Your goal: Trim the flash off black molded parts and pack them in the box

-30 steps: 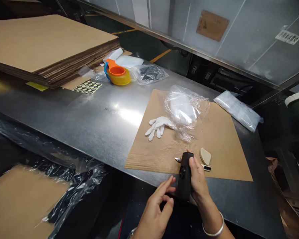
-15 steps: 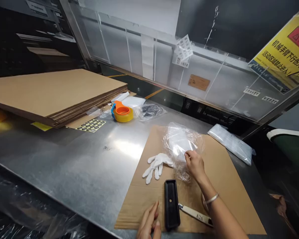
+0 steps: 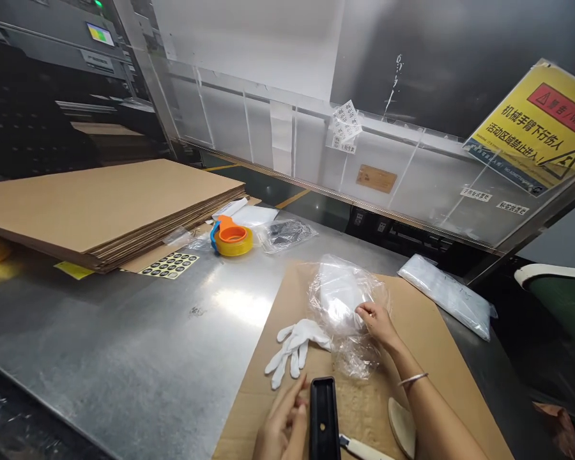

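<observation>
My right hand (image 3: 379, 324) is closed in a pinch at the right side of a clear plastic bag (image 3: 338, 291) with white material inside. Crumpled clear film (image 3: 357, 358) trails from the bag toward me. My left hand (image 3: 283, 421), fingers stretched out, is beside the left edge of a long black tray (image 3: 322, 415); whether it touches the tray I cannot tell. A pair of white gloves (image 3: 299, 348) lies between that hand and the bag. Right of the tray is a pale-handled tool (image 3: 364, 449), partly cut off by the frame. A roll of tape (image 3: 402, 427) is partly behind my right forearm.
Brown cardboard (image 3: 426, 358) lies under these things on a metal table (image 3: 172, 358). Toward the back left are stacked cardboard sheets (image 3: 124, 204), a sticker sheet (image 3: 170, 264) and an orange tape dispenser (image 3: 232, 237). A packet of plastic bags (image 3: 445, 295) lies right, below a clear panel (image 3: 311, 134).
The camera has tilted up, so the table sits lower in view. My left hand has moved forward along the tray. My right hand stays at the bag.
</observation>
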`<state>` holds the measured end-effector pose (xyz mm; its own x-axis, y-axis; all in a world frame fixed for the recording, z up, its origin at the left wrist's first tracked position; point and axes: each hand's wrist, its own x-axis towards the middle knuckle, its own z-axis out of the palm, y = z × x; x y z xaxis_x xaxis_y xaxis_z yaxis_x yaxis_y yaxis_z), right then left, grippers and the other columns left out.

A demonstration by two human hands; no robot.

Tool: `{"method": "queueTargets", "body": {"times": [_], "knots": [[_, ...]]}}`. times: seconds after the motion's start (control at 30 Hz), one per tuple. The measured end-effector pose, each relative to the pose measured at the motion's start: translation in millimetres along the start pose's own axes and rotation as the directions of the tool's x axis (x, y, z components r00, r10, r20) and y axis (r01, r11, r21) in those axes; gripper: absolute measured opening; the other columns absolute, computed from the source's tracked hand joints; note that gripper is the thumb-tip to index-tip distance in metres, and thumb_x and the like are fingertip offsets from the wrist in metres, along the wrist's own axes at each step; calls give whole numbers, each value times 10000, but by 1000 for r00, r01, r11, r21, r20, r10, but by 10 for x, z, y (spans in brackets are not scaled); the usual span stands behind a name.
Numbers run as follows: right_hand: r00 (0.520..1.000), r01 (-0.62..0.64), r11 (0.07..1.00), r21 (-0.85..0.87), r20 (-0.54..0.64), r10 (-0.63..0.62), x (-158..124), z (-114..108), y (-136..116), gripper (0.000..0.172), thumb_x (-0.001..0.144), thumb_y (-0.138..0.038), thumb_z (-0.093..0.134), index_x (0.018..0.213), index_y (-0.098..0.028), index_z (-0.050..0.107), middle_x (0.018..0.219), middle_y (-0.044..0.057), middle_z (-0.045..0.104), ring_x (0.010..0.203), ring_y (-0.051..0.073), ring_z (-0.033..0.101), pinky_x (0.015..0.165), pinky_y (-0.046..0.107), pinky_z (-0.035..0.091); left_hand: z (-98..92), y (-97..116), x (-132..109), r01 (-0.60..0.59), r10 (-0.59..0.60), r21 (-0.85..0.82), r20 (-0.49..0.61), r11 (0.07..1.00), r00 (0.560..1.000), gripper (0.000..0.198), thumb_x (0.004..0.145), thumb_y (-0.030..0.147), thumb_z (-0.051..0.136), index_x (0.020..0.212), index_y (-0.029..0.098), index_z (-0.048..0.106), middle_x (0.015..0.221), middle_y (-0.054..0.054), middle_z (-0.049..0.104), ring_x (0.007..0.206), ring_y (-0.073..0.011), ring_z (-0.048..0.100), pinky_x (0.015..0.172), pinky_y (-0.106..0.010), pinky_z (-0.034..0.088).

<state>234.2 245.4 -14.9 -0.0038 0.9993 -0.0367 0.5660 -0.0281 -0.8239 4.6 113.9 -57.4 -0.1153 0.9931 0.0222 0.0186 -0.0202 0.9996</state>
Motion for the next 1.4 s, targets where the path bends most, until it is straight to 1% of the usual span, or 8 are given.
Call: {"method": "queueTargets", "body": {"times": [0.2, 0.37, 0.5, 0.6, 0.8, 1.0, 1.23, 1.4], "knots": [[966, 63, 935, 348, 216, -145, -582, -86, -533, 361, 831, -474, 516, 730, -140, 612, 761, 30, 631, 724, 146, 579, 725, 323, 461, 198, 795, 731, -175, 181, -49, 367, 983, 913, 585, 829, 412, 506, 1355, 191, 377, 1372, -112, 439, 1267, -222, 373, 1027, -328, 286], [941, -18, 873, 487, 303, -150, -946, 17, -625, 408, 826, -525, 478, 737, -149, 608, 656, 26, 595, 580, 133, 538, 560, 275, 427, 283, 918, 782, -156, 66, 86, 639, 984, 766, 523, 800, 483, 524, 1174, 121, 565, 717, -39, 655, 596, -155, 569, 599, -247, 409], [960, -35, 864, 503, 258, -112, -1043, 4, -580, 553, 879, -595, 260, 918, -164, 604, 705, 30, 598, 591, 131, 533, 529, 259, 403, 190, 902, 627, -313, 145, 216, 560, 925, 816, 375, 824, 468, 489, 893, 148, 671, 462, 47, 452, 446, -109, 385, 463, -222, 263], [954, -16, 900, 436, 276, -117, -1089, -3, -622, 415, 828, -537, 473, 832, -149, 619, 679, 24, 602, 583, 118, 515, 545, 243, 389, 93, 897, 576, -348, 172, 255, 528, 902, 831, 323, 816, 431, 515, 906, 169, 681, 449, 52, 429, 446, -117, 379, 472, -230, 259], [972, 61, 957, 283, 203, -122, -1168, 161, -704, 292, 780, -368, 594, 594, -158, 514, 544, -33, 501, 515, 84, 418, 503, 212, 321, -68, 841, 452, -405, 318, 361, 278, 840, 906, 250, 811, 354, 533, 959, 185, 642, 830, -67, 617, 813, -215, 525, 752, -314, 370], [974, 147, 976, 158, 146, -171, -1299, 434, -784, 287, 694, -271, 663, 543, -169, 441, 517, -65, 398, 509, 67, 331, 474, 201, 233, -81, 643, 154, -229, 139, 170, 425, 958, 894, 316, 819, 428, 516, 633, 173, 514, 574, 18, 519, 546, -123, 487, 505, -218, 394], [991, 131, 978, 165, 3, -133, -1269, 634, -808, 301, 825, -350, 477, 605, -206, 329, 563, -70, 304, 518, 76, 312, 481, 197, 285, -174, 393, -25, -238, 203, 345, 133, 908, 970, 248, 844, 329, 492, 650, 175, 518, 608, 1, 507, 610, -156, 498, 577, -265, 405], [978, 206, 976, 65, 29, -208, -1377, 794, -818, 204, 774, -297, 524, 624, -192, 435, 587, -49, 423, 563, 94, 403, 545, 210, 336, -253, 325, -104, -576, 550, 546, 233, 608, 802, 214, 840, 166, 485, 1020, 202, 594, 882, -57, 598, 830, -200, 520, 735, -323, 413]]}}
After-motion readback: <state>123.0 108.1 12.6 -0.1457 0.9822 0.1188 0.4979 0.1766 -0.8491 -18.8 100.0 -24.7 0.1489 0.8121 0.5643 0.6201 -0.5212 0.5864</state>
